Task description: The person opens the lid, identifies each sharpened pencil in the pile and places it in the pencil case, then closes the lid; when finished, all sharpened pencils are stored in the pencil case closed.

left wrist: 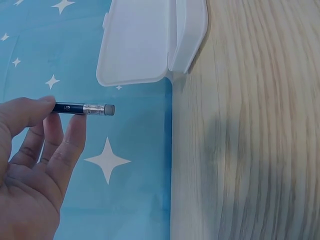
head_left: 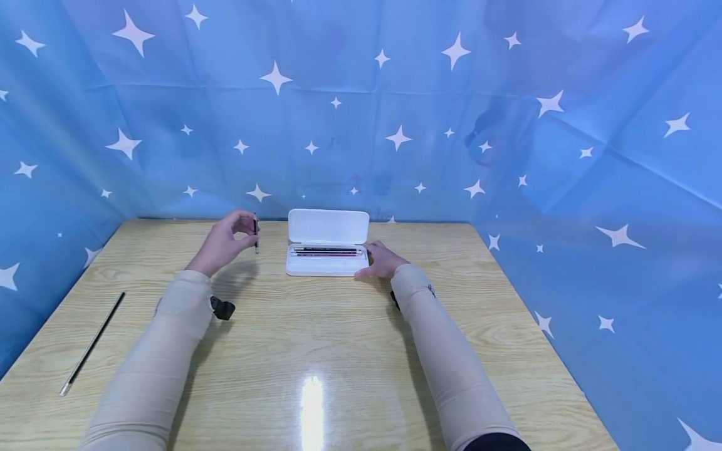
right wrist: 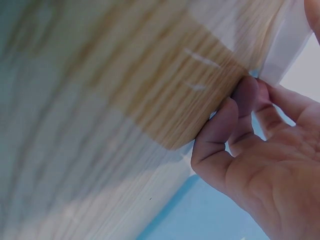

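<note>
My left hand [head_left: 225, 243] pinches a dark pencil [left wrist: 72, 108] between thumb and fingertips, above the table and left of the case. The pencil has a metal ferrule and a grey eraser; part of it is hidden by the fingers. In the head view the pencil stands near upright. A white pencil case [head_left: 327, 267] lies with its lid [head_left: 328, 227] raised at the back, and a few pencils [head_left: 327, 250] rest inside. With thumb at the front and fingers behind, my right hand [head_left: 383, 260] grips the case's right end. Right fingertips [right wrist: 220, 122] touch the tabletop.
Another dark pencil [head_left: 93, 344] lies slanted on the wooden table [head_left: 271, 351] at the left, beside my left forearm. A blue curtain with white stars [head_left: 338, 125] hangs along the table's back and sides.
</note>
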The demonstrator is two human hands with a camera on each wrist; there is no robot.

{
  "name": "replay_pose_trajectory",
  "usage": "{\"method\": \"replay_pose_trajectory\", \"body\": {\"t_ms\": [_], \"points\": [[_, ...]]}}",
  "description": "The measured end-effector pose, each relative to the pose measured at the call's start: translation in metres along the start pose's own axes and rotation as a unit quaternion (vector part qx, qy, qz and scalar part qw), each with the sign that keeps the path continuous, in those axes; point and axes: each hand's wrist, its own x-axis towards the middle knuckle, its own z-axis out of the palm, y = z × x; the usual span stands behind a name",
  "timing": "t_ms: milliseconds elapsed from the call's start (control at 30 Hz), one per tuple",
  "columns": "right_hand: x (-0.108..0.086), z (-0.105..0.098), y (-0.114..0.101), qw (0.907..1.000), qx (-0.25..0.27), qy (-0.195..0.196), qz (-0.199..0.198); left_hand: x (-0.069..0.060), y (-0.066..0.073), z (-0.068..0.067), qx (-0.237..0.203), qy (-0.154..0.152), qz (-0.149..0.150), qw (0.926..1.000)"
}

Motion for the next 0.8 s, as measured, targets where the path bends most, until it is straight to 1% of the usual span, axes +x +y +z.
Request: {"method": "replay_pose_trajectory", "body": {"t_ms": [267,400,533,800], "points": [[0.0,0.0,0.001,1.0,-0.004,0.002,-0.004,0.006,0.002,0.01,-0.015,0.005,0.011,0.9998],[0.003,0.001,0.002,1.0,0.0,0.004,-0.003,0.009,0.002,0.015,-0.013,0.002,0.011,0.9999],[0.003,0.002,0.003,1.0,-0.002,0.003,-0.001,0.012,0.003,0.02,-0.01,-0.002,0.018,0.9998],[0.0,0.001,0.0,1.0,-0.002,0.002,-0.004,0.016,0.007,0.028,0.003,-0.008,0.006,1.0]]}}
